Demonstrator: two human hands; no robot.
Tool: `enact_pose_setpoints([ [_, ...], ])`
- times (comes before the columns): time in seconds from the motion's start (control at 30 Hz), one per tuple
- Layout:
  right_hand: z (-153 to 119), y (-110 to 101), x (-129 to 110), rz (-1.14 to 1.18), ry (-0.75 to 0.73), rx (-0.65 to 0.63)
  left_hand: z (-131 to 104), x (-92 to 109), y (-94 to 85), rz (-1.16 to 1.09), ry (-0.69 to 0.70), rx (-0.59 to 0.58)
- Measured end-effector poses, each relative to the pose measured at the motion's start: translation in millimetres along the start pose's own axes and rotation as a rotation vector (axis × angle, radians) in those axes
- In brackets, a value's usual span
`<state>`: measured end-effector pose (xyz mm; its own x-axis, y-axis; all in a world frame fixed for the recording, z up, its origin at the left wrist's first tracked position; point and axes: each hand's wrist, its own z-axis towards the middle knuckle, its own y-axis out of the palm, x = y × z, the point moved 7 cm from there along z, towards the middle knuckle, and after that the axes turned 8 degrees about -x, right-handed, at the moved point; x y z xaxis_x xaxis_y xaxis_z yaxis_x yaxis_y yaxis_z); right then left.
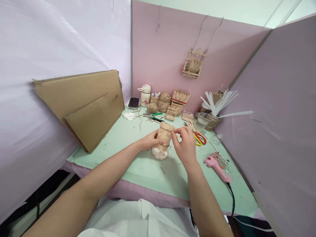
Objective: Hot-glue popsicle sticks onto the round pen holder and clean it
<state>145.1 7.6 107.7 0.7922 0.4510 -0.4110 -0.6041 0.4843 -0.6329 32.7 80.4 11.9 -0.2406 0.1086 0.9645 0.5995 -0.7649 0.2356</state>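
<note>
A small cup-shaped holder made of wooden sticks [165, 136] is tilted slightly in front of me, with a cord-like band near its top. My left hand [150, 141] is closed around its left side, thumb across the front. At the upper right edge of the holder, my right hand [184, 141] pinches with thumb and forefinger; what lies between those fingertips is too small to make out. Under the holder is a round white lid-like piece [160, 153] on the green tabletop [148, 174].
A pink glue gun [217, 167] lies at the right, its cord over the table edge. Scissors [199, 139], pliers [155, 117], twine balls [165, 98], a bottle [145, 95], a phone [134, 103] and white glue sticks [219, 102] stand behind. Cardboard [91, 105] leans left.
</note>
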Motion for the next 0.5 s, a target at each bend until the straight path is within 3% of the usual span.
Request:
enact_pose_setpoints([
  [0.17,-6,7,18,0.207,0.109,0.102,-1,2,1.7,-0.039,0.0,0.005],
  [0.33,-11,28,43,0.437,0.298,0.046,-1,2,-0.3,-0.011,0.015,0.033],
  [0.5,-15,34,49,0.518,0.367,0.003,-1,4,-0.4,0.056,0.033,0.043],
])
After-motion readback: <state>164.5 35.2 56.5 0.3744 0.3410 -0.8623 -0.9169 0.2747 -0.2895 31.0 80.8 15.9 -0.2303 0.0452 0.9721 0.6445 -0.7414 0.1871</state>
